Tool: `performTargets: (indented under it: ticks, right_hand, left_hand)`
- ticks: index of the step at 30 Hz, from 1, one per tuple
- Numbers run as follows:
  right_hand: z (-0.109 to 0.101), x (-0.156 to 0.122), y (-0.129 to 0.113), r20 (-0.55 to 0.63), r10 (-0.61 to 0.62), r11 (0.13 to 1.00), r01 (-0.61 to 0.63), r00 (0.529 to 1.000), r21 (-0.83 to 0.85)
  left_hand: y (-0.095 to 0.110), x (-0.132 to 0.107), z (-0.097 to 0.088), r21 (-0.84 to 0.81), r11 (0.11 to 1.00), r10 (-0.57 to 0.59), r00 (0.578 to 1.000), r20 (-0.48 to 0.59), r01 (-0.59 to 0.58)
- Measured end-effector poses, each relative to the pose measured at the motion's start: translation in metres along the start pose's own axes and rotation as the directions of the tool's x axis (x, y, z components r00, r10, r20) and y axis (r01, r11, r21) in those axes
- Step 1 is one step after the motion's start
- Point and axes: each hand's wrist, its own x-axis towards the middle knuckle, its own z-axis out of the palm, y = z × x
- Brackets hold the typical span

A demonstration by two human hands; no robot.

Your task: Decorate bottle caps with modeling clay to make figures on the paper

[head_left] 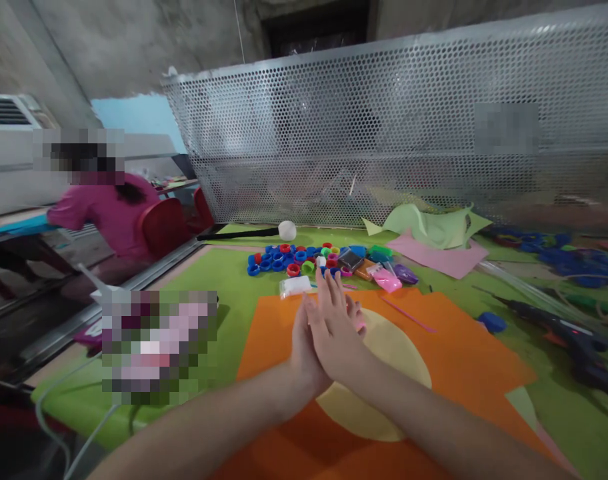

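Note:
My left hand [304, 353] and my right hand [334, 337] are pressed palm to palm above a pale yellow paper circle [399, 373]. The right hand lies over the left with its fingers stretched forward and close together. Fingertips of the left hand curl out past the right hand's edge. A small patch of pink shows by those fingertips; what is between the palms is mostly hidden. Under the circle lies a large orange sheet [279, 333]. Beyond the hands are several blue bottle caps [267, 261], a white packet [295, 287] and a pink packet [387, 280].
A black glue gun [559, 327] lies at the right near a blue cap [492, 322]. Behind are pink paper [444, 253], green paper [424, 223] and a black stick with a white ball [287, 231]. A perforated metal panel [384, 127] borders the table. At left sits a person [109, 207].

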Motion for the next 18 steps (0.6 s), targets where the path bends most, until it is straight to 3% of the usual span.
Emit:
performTargets:
  ticks: [5, 8, 11, 15, 18]
  right_hand:
    - [-0.022, 0.028, 0.017, -0.008, 0.023, 1.0, -0.023, 1.0, 0.016]
    - [-0.038, 0.045, 0.024, -0.04, 0.081, 0.997, -0.081, 0.996, 0.012]
    - [-0.054, 0.052, 0.025, 0.005, 0.047, 0.999, -0.047, 0.999, 0.017]
    - [-0.067, 0.039, 0.025, 0.18, -0.093, 0.996, 0.09, 0.979, 0.023]
    - [-0.064, 0.016, 0.03, 0.244, -0.172, 0.984, 0.179, 0.955, -0.007]
  left_hand:
    - [0.002, -0.005, 0.005, -0.121, 0.984, -0.118, 0.99, 0.077, 0.127]
    - [0.003, -0.007, 0.006, -0.173, 0.96, -0.217, 0.975, 0.048, 0.222]
    - [0.006, -0.006, 0.004, -0.185, 0.951, -0.249, 0.968, 0.017, 0.247]
    - [0.014, -0.005, 0.003, -0.171, 0.968, -0.183, 0.983, 0.018, 0.184]
    - [0.018, -0.005, 0.004, -0.133, 0.976, -0.174, 0.985, -0.002, 0.172]
